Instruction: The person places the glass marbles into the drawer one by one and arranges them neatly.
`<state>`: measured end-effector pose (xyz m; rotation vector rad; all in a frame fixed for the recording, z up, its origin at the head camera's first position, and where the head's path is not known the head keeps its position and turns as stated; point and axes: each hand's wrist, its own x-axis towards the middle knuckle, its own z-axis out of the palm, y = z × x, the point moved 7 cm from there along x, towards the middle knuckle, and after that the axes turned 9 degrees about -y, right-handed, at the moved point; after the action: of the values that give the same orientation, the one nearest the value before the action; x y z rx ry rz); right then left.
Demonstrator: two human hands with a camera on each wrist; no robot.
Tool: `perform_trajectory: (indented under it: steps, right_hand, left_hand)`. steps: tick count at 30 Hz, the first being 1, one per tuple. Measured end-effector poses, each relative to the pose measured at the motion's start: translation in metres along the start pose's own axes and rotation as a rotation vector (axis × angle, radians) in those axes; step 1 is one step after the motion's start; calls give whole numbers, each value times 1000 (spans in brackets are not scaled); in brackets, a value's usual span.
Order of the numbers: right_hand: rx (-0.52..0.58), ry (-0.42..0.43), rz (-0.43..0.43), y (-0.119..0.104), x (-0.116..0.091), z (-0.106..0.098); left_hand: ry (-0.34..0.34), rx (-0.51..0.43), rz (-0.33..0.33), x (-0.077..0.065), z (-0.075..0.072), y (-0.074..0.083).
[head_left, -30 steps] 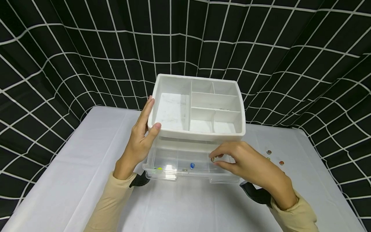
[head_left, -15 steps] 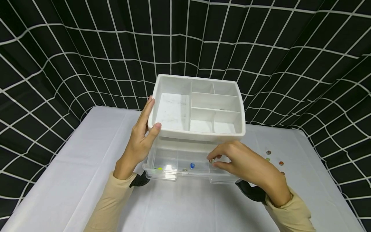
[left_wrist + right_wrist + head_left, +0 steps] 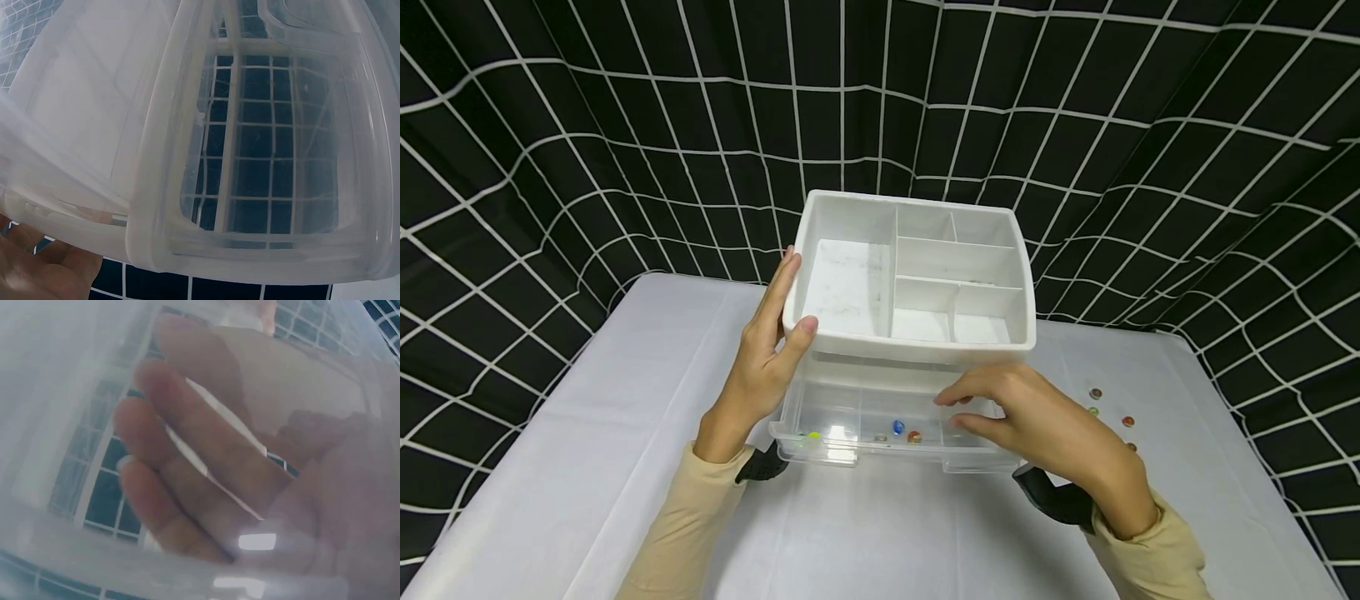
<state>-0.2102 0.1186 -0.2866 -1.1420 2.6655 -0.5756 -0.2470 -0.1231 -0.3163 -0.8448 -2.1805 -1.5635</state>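
Observation:
My left hand (image 3: 763,358) rests against the left side of a white compartmented organizer box (image 3: 917,348), fingers straight along its wall and thumb on the front rim. Below the box, a clear plastic drawer (image 3: 880,408) is pulled out toward me. My right hand (image 3: 1022,417) hovers over the drawer's right part, thumb and fingertips apart with nothing between them. In the drawer lie an orange-brown marble (image 3: 913,437), a blue marble (image 3: 898,427), a pale marble (image 3: 881,437) and a yellow-green marble (image 3: 814,436). Through clear plastic, the right wrist view shows the right hand's fingers (image 3: 187,444).
Several marbles lie on the white-clothed table (image 3: 587,417) to the right, among them a brown marble (image 3: 1096,393), a green marble (image 3: 1093,412) and a red marble (image 3: 1128,422). A black curtain (image 3: 700,150) with white grid lines surrounds the table.
The marble pinched in my right hand has been let go and now lies in the drawer beside the blue one. My right thumb and fingers have parted; the left hand has stayed still.

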Motion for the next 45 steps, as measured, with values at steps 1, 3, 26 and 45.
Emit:
perform_trajectory:
  steps: [1, 3, 26, 45]
  right_hand:
    - [0, 18, -2, 1, -1, -1]
    - [-5, 53, -5, 1, -4, -3]
    - [-26, 498, -75, 10, -56, -21]
    - [49, 690, 13, 31, -91, -17]
  left_hand:
    - [1, 1, 0, 0, 0, 0]
    - [0, 2, 2, 0, 0, 0]
    - [0, 4, 14, 0, 1, 1]
    - [6, -10, 26, 0, 1, 1]
